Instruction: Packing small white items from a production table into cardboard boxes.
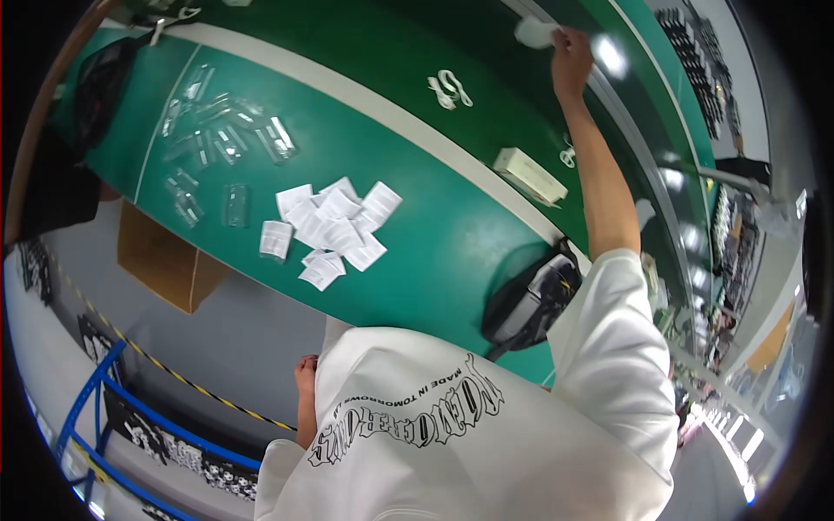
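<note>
Faced a long green bench in a workroom, with a darker green strip beyond a pale rail. Reached over that strip with the right hand, fingertips closed on the edge of a whitish see-through piece at the far side. Could not make out its exact kind. Had the left hand low on the near side, beside the white shirt and off the bench; could not tell whether open or closed.

Judged a slip of the see-through piece the likeliest trouble, because of so slight a hold, at one edge only, with the arm so far out. Saw risk too around the right forearm, just beside a small white coil and near a white box, both liable to a nudge from a low swing. Noted a loosely looped white cable on the strip, apt to tangle if caught. Found paper leaflets heaped mid-bench, some close to the near edge, prone to slide off at a brush from the shirt. Counted the clear plastic shells at left, overlapping and seemingly light, as easily knocked about.
</note>
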### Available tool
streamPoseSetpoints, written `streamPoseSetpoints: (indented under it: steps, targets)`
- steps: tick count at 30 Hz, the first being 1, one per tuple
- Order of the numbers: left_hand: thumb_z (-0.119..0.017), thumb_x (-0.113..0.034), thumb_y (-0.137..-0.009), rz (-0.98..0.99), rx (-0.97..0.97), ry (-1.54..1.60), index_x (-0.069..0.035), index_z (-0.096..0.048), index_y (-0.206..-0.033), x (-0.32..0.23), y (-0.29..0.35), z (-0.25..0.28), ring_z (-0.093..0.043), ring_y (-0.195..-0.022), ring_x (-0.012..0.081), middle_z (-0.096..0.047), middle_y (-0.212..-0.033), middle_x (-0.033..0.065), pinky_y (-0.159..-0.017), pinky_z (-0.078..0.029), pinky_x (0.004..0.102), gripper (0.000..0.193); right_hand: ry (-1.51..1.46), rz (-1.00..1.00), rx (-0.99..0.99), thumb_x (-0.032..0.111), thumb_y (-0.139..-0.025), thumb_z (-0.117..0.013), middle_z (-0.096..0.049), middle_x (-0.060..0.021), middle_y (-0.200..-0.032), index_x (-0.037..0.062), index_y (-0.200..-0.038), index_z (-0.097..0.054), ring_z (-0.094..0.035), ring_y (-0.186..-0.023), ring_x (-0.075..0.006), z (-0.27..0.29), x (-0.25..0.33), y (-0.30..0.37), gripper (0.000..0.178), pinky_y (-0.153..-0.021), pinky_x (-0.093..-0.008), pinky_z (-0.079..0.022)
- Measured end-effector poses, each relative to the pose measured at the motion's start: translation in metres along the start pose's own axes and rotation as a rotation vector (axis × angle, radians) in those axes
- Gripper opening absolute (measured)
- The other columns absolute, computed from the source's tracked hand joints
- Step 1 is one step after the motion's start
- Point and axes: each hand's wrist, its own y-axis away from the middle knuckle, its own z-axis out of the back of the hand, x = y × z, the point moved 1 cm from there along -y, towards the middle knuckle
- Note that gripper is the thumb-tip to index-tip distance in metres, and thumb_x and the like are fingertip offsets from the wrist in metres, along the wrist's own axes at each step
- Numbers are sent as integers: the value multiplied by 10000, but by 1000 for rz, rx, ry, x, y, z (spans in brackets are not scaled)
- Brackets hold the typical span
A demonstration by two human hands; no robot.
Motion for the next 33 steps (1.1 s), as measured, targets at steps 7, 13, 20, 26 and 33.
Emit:
streamPoseSetpoints:
  steps: [7, 13, 20, 26, 33]
  targets:
    - [-548, -178, -903, -105, 168, -65, 2, -700, -969, -48, -22, -13, -587, -780, 144, -676, -839, 59, -737, -477, 283, 245, -470, -346, 237, 111, -912, -604, -691, -98, -1029, 76, -1070, -663, -685, -931, -219, 55, -5, 22, 172, -778, -329, -539]
    - [-565, -187, -905, -267, 254, -184, 12, -698, -1003, -76, -42, -28, -586, -827, 151, -684, -878, 72, -777, -476, 289, 258, -144, -307, 566, 239, -839, -711, -631, -141, -1234, 99, -1237, -638, -605, -1145, -251, 159, 22, 165, 429, -963, -356, -475]
    - [-568, -178, -895, -260, 228, -471, 5, -704, -974, -113, -10, -1, -602, -778, 152, -695, -861, 71, -730, -496, 298, 241, 550, -922, -130, 208, -788, -691, -682, -114, -1011, 133, -1182, -638, -638, -1002, -319, 328, -170, 312, 404, -856, -424, -515]
    - [-582, -139, -889, -604, -4, -934, -6, -690, -909, -149, 75, -23, -583, -682, 120, -660, -721, 61, -635, -485, 290, 172, 717, -759, -190, 221, -777, -711, -616, -139, -1126, 124, -1149, -634, -570, -1081, -354, 330, -213, 345, 392, -896, -458, -483]
    - [-701, -128, -777, -1714, 376, -1018, -2, -581, -1177, -353, 253, -398, -561, -1053, 352, -583, -1175, 178, -911, -449, 409, 436, -151, -683, -264, 145, -840, -669, -611, -125, -1048, 64, -1019, -663, -572, -1017, -328, 317, -5, 378, 197, -902, -404, -459]
